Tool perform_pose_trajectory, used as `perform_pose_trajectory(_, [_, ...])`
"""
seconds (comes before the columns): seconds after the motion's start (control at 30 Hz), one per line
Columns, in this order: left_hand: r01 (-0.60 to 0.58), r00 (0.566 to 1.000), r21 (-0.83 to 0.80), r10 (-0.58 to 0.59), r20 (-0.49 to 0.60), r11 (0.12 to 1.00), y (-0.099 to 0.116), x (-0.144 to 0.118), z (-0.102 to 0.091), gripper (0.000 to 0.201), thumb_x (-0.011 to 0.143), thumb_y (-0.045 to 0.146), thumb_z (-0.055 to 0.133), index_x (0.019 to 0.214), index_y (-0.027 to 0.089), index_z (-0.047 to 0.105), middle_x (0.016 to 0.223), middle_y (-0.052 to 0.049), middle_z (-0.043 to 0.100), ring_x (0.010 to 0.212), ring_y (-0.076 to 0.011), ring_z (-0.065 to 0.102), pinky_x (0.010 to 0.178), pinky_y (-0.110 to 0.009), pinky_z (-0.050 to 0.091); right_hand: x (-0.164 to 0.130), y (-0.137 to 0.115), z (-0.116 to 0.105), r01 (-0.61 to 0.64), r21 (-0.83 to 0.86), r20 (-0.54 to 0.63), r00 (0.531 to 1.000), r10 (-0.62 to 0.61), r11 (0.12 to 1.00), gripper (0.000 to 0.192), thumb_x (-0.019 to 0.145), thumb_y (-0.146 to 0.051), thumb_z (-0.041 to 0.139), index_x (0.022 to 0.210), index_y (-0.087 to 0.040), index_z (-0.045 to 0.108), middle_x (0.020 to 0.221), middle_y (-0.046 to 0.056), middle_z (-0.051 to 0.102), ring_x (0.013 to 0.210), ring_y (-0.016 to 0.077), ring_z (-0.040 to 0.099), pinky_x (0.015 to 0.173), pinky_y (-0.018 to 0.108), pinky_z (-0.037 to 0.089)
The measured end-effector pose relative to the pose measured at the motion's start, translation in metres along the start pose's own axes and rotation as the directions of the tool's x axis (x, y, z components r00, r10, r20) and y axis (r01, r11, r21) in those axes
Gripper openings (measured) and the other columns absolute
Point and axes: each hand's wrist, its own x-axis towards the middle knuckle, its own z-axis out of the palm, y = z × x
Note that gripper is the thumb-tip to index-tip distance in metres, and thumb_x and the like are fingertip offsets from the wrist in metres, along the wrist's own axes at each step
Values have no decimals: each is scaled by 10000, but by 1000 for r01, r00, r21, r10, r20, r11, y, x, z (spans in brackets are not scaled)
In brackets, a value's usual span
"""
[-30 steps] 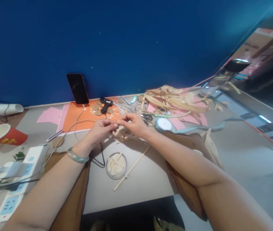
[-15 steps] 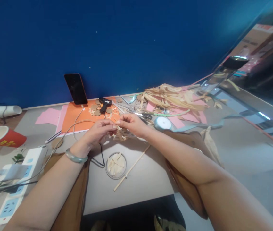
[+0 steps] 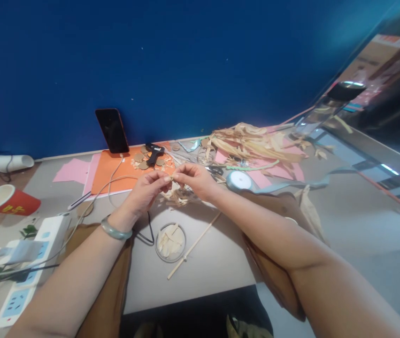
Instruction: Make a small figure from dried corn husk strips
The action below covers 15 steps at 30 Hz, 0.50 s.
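Pinching a small husk strip (image 3: 172,178) at frame centre, the left hand (image 3: 147,191) and right hand (image 3: 196,180) have fingertips closed on it, apparently shaping it; further shaping calls for delicate, steady tension.

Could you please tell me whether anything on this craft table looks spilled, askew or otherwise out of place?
The red paper cup lies tipped on its side at the table's left edge; no spill shows. Dried tan husk strips are strewn loosely over the pink paper sheets.

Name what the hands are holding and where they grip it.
Both the left hand and right hand pinch a small dried husk strip between fingertips, one at each end.
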Motion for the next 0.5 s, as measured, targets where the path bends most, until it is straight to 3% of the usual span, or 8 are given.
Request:
perform_pose_trajectory(0.13, [-106,991,161,117,-60,981,-1,-1,1,197,737,340,695,688,161,626,628,9,582,617,-98,505,649,-242,410,1,3,-2,-7,5,22,1000,6,1000,258,690,-371,728,714,-144,608,625,-28,581,528,61,460,517,211,352])
perform_pose_trajectory(0.3, [-132,967,340,196,-163,931,-1,-2,1,214,702,361,716,717,160,646,655,-3,625,635,-119,551,651,-252,439,0,2,-1,-20,-96,0,1000,20,995,266,715,-385,705,722,-137,611,586,-37,547,502,55,418,487,208,314])
perform_pose_trajectory(0.5, [-196,946,432,285,-153,880,-9,1,-4,205,714,333,711,791,145,683,747,-42,684,704,-145,614,700,-270,480,0,2,1,2,-95,24,1000,0,995,245,740,-369,678,724,-133,614,602,-32,554,501,53,418,477,206,304])
